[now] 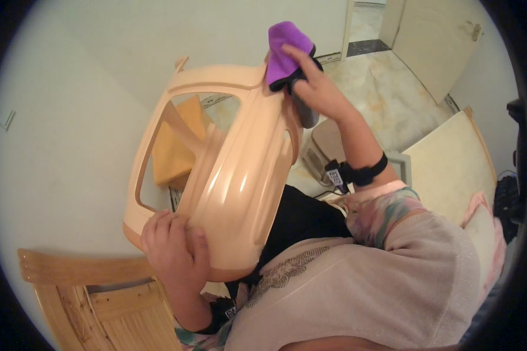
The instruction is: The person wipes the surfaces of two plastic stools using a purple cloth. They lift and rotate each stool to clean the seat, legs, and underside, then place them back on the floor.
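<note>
A peach plastic stool (222,193) is held up tilted in front of me, with large openings between its legs. My left hand (174,248) grips its lower left edge, fingers bent over the rim. At the stool's far upper right end, my right hand (317,85) holds a purple cloth (286,51) with black trim and a grey underside. The cloth is pressed against a leg there, with the index finger stretched over it. The thumb and the other fingertips are partly hidden.
A wooden chair (93,281) stands at the lower left, near the wall. Beyond the stool's opening sits a yellow-orange box-like thing (181,146). To the right are a grey-beige chair or stool (328,143), a pale tabletop or board (451,155) and a cream door (436,47).
</note>
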### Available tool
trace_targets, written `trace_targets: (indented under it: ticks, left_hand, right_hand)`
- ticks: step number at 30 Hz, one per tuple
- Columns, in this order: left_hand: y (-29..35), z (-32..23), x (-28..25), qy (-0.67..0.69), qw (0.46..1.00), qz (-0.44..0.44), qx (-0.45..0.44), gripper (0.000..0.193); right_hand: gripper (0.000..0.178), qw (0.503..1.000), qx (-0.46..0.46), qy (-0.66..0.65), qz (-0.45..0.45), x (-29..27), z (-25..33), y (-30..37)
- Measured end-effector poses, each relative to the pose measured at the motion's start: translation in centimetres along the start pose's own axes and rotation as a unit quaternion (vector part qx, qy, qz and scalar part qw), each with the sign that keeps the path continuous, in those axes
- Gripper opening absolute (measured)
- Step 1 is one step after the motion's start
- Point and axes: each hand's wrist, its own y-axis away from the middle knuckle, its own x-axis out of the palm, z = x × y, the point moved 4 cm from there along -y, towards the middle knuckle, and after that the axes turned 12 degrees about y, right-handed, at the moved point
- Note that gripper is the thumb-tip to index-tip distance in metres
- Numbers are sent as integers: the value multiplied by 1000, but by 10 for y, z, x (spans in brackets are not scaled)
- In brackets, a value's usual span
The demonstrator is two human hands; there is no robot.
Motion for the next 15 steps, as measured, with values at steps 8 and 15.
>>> trace_targets:
  ticks: [8, 15]
  left_hand:
    - [-7, 1, 6, 4, 1000, 0, 7, 21]
    - [-11, 11, 6, 50, 999, -16, -16, 52]
  right_hand:
    - [73, 995, -5, 80, -60, 10, -9, 1]
    - [71, 969, -190, -25, 154, 63, 120, 117]
